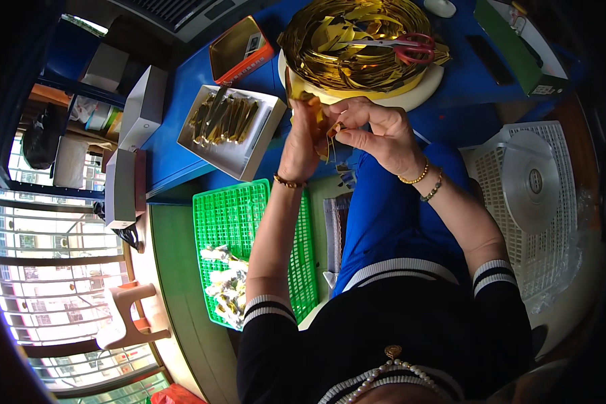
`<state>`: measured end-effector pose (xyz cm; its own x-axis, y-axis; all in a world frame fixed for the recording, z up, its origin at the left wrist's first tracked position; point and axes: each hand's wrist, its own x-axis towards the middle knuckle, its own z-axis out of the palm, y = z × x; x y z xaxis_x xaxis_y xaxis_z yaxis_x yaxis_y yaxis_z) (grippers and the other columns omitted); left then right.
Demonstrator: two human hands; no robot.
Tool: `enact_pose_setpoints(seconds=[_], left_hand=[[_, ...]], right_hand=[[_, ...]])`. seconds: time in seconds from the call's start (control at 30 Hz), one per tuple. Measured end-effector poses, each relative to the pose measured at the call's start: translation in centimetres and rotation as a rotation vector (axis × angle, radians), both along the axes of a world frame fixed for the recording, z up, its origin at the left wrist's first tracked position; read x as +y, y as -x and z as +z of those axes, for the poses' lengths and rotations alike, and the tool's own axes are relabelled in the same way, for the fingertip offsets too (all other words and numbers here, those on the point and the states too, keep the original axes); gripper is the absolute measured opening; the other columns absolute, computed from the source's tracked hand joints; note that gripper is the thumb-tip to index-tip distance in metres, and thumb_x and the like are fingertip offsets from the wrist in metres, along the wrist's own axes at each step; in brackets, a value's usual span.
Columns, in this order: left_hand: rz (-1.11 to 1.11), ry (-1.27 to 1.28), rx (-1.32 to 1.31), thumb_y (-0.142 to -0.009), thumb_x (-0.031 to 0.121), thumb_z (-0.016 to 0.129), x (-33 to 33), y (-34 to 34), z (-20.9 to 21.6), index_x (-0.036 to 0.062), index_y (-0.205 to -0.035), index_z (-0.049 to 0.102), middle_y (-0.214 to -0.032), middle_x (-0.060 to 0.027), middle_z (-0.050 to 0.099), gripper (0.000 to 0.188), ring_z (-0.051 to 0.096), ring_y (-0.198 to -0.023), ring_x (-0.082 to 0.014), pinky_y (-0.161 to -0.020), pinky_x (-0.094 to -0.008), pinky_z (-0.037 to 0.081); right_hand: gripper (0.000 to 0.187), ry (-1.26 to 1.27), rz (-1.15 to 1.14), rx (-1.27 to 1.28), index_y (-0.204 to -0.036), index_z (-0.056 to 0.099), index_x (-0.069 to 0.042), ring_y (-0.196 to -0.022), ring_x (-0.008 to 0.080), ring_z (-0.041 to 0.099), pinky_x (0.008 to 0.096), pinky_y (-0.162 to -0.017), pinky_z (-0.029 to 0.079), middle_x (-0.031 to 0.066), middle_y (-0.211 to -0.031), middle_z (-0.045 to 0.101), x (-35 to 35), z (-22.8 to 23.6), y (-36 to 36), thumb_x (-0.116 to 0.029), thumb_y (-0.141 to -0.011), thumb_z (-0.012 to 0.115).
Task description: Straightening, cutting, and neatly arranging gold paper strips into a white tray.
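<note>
My left hand (300,143) and my right hand (378,130) meet in front of me at the table's near edge. Between them is a thin, shiny gold strip (330,138). The right thumb and forefinger pinch it, and the left fingers close around its other side, partly hidden. Just beyond my hands lies a big loose coil of gold strip (316,66) on a round white disc (421,91). Scissors (413,48) with red handles rest on the coil. To the left, a white box (250,160) holds several flat gold pieces (232,121).
An orange-red box (248,66) and a green box (545,81) stand on the blue table (172,151). Below left is a green basket (232,202) with crumpled scraps (225,283). A clear reel (532,178) lies in a white crate (552,269) on the right.
</note>
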<state>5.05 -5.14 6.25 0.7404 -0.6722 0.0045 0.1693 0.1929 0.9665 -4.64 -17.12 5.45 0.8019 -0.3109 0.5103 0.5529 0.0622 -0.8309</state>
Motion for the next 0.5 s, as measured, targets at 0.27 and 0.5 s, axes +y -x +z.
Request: enact_pose_setpoints(seconds=[0.27,0.5], left_hand=[[-0.456,-0.022,-0.274,-0.094,0.027,0.055,0.2,2.1,-1.4,0.0044,-0.093,0.056,-0.085,0.0029,0.052,0.023,0.046,-0.074,-0.0072,-0.064,-0.0209,0.038],[-0.367,-0.168,-0.154,-0.094,0.02,0.054,0.3,2.7,-1.9,0.0045,-0.103,0.054,-0.088,0.0009,0.056,0.018,0.052,-0.081,-0.0076,-0.071,-0.0212,0.042]], right_hand=[[0.011,-0.021,-0.062,0.098,-0.083,0.068,0.001,-0.096,0.0158,0.061,0.0283,-0.085,0.049,0.0109,-0.097,0.066,-1.2,-0.6,0.1,-0.007,-0.076,0.073],[0.014,0.015,-0.098,0.214,-0.09,0.063,0.001,-0.092,0.0132,0.06,0.0257,-0.083,0.047,0.008,-0.098,0.066,-0.7,0.4,0.9,-0.006,-0.079,0.068]])
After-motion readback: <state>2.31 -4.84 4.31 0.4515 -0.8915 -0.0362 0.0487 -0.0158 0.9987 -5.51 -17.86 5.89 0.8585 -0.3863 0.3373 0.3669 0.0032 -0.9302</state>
